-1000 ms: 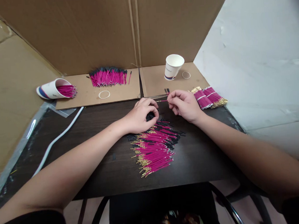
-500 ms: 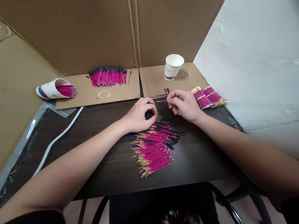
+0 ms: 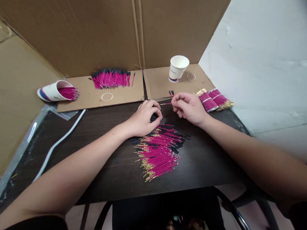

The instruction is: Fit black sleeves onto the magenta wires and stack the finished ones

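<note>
A loose pile of magenta wires with gold tips (image 3: 158,152) lies on the dark table (image 3: 99,166), mixed with small black sleeves (image 3: 179,141). My right hand (image 3: 190,108) pinches one magenta wire (image 3: 166,103) and holds it level, gold tip pointing left. My left hand (image 3: 143,118) is curled with its fingertips down among the black sleeves at the pile's far edge. What its fingers hold is hidden.
Two banded bundles of magenta wires (image 3: 214,99) lie at the right. Cardboard sheet (image 3: 90,96) at the back carries finished wires with black ends (image 3: 111,78), rubber bands (image 3: 107,97), an upright paper cup (image 3: 178,68) and a tipped cup holding wires (image 3: 56,91). A white cable (image 3: 57,144) runs left.
My left hand's fingers shift slightly among the black sleeves. The right hand keeps the wire in the same place.
</note>
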Demonstrator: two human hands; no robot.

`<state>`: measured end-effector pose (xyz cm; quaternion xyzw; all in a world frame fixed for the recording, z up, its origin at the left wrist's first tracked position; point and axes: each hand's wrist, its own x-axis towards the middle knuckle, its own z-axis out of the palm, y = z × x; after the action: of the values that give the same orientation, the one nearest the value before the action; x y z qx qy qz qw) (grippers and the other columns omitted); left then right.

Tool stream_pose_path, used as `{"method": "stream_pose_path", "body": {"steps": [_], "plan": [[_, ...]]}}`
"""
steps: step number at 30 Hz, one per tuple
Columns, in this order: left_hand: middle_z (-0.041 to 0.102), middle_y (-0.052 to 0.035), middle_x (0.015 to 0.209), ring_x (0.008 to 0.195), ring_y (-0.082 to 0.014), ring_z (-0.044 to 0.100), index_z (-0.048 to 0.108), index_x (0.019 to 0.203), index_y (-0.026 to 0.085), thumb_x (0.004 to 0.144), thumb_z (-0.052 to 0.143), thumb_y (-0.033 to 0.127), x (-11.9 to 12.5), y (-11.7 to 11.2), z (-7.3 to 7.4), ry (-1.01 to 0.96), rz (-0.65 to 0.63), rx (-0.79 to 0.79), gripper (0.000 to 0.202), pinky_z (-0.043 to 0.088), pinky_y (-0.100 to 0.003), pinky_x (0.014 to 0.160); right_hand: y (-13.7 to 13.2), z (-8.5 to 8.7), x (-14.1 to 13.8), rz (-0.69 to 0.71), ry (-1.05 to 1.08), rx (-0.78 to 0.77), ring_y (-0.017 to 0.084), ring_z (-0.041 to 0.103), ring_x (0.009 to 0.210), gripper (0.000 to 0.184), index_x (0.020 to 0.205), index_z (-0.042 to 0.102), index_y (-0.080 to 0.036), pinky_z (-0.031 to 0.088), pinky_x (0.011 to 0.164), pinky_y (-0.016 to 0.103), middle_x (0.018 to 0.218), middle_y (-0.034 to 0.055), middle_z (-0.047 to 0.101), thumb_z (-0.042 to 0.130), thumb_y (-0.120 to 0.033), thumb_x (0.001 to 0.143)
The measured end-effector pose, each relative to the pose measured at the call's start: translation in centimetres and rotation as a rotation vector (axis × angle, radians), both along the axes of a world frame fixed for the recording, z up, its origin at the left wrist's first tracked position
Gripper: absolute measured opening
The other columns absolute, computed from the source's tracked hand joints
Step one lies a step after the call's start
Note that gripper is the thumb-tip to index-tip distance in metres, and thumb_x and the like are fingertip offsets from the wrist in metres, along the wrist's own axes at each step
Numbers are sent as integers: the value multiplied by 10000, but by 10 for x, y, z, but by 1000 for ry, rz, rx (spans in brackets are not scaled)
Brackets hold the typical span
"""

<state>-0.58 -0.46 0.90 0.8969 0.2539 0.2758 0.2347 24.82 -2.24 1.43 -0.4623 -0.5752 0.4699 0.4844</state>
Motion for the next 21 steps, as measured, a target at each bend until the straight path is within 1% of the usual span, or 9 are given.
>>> {"method": "stream_pose_path", "body": {"steps": [5, 8, 10, 13, 15, 18, 21], "plan": [[668, -128, 1212, 1189, -321, 632, 635, 1035, 212, 1108, 591, 226, 1, 2, -1, -29, 2, 1, 87, 506, -529, 1122, 1, -1, 0, -1, -9, -4, 112, 512, 425, 119, 838, 695, -223, 293, 387, 259, 667, 10, 662, 734, -335, 841], [670, -125, 1121, 1077, -301, 638, 582, 1045, 214, 1139, 529, 260, 2, 4, -3, -109, 26, -12, 117, 536, -497, 1027, 1, -1, 0, -4, -12, -1, 115, 515, 428, 111, 843, 701, -222, 295, 388, 260, 667, 12, 663, 729, -329, 842], [676, -117, 1076, 996, -283, 641, 577, 1068, 211, 1159, 511, 292, 2, 5, -3, -151, 75, -58, 138, 544, -466, 952, 1, -2, 1, -5, -10, 0, 116, 513, 426, 106, 845, 702, -219, 293, 389, 263, 666, 13, 663, 729, -321, 844], [699, -100, 1037, 937, -265, 653, 593, 1095, 206, 1170, 521, 332, 2, 5, -3, -170, 140, -155, 163, 542, -431, 891, 0, -2, 1, -1, -15, -3, 116, 512, 435, 109, 851, 699, -217, 295, 394, 265, 673, 16, 662, 735, -320, 854], [709, -83, 998, 896, -253, 654, 612, 1094, 205, 1152, 553, 334, 2, 5, -2, -174, 160, -211, 154, 534, -406, 842, 0, -2, 1, 2, -24, -5, 117, 515, 445, 118, 856, 699, -217, 302, 399, 266, 681, 18, 663, 740, -327, 862], [726, -66, 955, 859, -239, 652, 673, 1064, 199, 1093, 631, 299, 2, 5, 0, -186, 147, -261, 113, 518, -384, 801, 0, -1, 1, 7, -34, -10, 118, 514, 452, 132, 852, 701, -220, 308, 402, 269, 683, 20, 662, 749, -341, 868], [767, -65, 960, 866, -238, 672, 745, 1028, 193, 1039, 698, 265, 2, 3, 3, -195, 133, -281, 86, 527, -393, 819, 0, -1, 1, 3, -38, -15, 120, 510, 452, 139, 845, 703, -225, 304, 402, 270, 675, 20, 658, 752, -353, 865]]}}
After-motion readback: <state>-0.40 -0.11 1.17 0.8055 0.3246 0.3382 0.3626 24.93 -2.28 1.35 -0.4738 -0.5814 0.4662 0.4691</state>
